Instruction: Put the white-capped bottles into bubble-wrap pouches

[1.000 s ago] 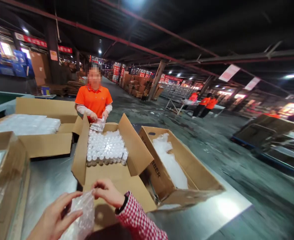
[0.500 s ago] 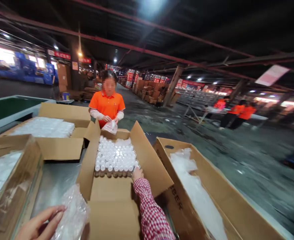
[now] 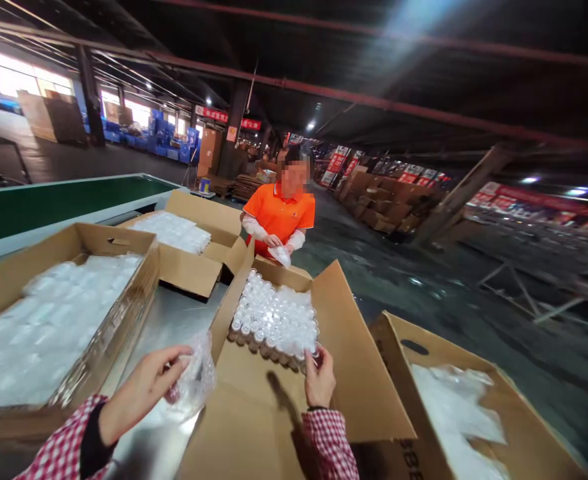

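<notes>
Steel table (image 3: 159,327), four cartons (image 3: 184,273), left hand (image 3: 144,387) gripping bubble wrap (image 3: 199,380), right hand (image 3: 320,381) pinching a bottle (image 3: 315,357)

Overhead the dark roof (image 3: 404,73) stays dim, with small ceiling lamps (image 3: 311,125) as bright specks and pale glare streaking the top. Daylight blows out the windows (image 3: 24,80) at far left. The right hand (image 3: 320,379) throws a soft shadow on the cardboard flap (image 3: 279,407). Beams bow towards the edges, and the far right looks slightly blurred.
</notes>
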`<state>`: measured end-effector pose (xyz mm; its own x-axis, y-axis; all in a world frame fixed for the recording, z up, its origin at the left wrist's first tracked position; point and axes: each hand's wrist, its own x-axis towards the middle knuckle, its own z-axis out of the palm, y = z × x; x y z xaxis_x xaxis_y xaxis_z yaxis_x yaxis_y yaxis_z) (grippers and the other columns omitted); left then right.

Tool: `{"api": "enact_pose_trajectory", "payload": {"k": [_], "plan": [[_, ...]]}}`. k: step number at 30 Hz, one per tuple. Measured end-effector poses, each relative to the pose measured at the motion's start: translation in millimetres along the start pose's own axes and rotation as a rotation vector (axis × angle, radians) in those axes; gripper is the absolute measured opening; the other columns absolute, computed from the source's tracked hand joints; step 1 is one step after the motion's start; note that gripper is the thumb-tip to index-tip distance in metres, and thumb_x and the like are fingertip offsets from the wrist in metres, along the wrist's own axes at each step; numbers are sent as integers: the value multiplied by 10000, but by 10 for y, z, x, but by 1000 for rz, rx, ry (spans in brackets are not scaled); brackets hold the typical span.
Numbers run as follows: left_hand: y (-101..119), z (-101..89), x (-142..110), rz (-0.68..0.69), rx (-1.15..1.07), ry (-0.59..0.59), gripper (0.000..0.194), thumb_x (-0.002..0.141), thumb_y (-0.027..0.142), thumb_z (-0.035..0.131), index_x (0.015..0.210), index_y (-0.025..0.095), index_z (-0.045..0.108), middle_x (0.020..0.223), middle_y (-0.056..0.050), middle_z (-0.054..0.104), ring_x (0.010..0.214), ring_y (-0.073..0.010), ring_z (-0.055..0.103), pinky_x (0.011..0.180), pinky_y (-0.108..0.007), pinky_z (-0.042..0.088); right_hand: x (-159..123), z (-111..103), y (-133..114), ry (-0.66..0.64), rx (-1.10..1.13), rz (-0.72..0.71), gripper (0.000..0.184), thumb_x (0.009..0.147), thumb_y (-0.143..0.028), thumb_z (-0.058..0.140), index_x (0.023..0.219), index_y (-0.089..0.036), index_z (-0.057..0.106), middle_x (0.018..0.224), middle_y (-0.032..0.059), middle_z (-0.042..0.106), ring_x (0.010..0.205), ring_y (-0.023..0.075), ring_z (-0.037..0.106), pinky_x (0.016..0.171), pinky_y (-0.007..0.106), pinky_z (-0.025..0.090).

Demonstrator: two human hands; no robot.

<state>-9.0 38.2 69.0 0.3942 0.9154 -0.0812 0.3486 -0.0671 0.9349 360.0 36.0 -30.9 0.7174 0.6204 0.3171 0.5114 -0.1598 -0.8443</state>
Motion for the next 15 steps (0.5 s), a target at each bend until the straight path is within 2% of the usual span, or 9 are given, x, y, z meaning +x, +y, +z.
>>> {"api": "enact_pose_trajectory", "payload": {"k": [1,2,4,5,7,11,15], "plan": [[-7,24,13,21,15,7,548,878,538,439,1161,90,580,717,-27,620,579,-169,629,600,-272,506,-145,-32,-229,-23,69,-62,504,794,-554,503,1107,-160,519,1063,114,617,913,227,608,823,363,498],[-9,47,28,44,18,14,538,885,527,433,1160,90,585,713,-31,631,568,-168,627,603,-276,505,-306,-68,-475,-47,233,-147,461,803,-499,558,1115,-162,522,1074,120,619,934,226,603,830,363,502],[-2,82,56,79,-9,17,527,892,520,413,1144,95,599,716,-40,646,550,-168,624,591,-282,510,-633,-139,-956,-180,491,-314,319,859,-357,567,1134,-200,526,1097,112,631,955,211,620,817,347,528],[4,88,63,90,-30,12,526,893,520,406,1137,98,604,719,-44,652,546,-170,624,579,-283,513,-781,-168,-1159,-268,546,-413,286,875,-295,560,1149,-222,525,1112,103,637,967,206,630,815,340,540],[6,71,54,106,-41,32,513,894,517,400,1120,110,616,724,-45,657,526,-164,611,556,-276,509,-1013,-202,-1442,-423,496,-616,320,882,-195,547,1197,-241,514,1151,105,638,1046,222,623,866,354,540],[-35,-8,-61,135,-12,79,442,908,490,400,1058,155,646,707,-27,652,549,-156,593,552,-247,477,-1202,-177,-1635,-584,231,-965,432,873,-111,547,1279,-234,464,1212,117,622,1148,233,585,951,362,515],[-52,-25,-196,201,-10,61,387,901,461,424,811,174,668,738,-42,658,705,-186,614,611,-237,461,-1281,-69,-1766,-848,161,-1173,418,900,-96,470,1306,-191,453,1251,144,594,1184,219,552,981,357,495]]}}
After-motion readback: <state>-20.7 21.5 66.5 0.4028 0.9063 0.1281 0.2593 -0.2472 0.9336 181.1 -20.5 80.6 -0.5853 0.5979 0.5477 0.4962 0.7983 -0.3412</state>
